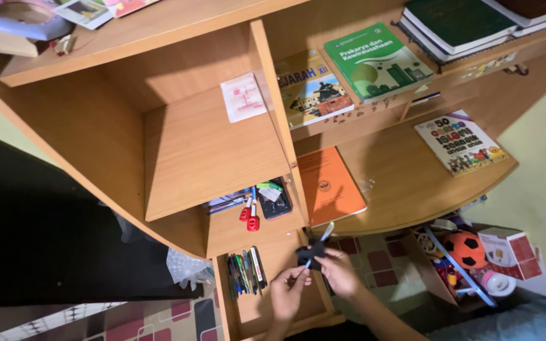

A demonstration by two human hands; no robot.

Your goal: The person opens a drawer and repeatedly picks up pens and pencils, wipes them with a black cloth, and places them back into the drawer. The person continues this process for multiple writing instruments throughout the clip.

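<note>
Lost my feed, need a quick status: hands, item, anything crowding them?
Left hand and right hand both pinch a small black object above the lowest shelf. Pens lie beside the left hand, not touching.

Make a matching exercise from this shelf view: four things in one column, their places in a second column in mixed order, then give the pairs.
Things:
1. orange book
2. red-handled scissors
3. orange ball
4. small black object

Places:
A. in the box on the floor
B. between the left hand and right hand
C. flat on the curved shelf
D. in the compartment beside pens

Pairs: 1-C, 2-D, 3-A, 4-B
</note>
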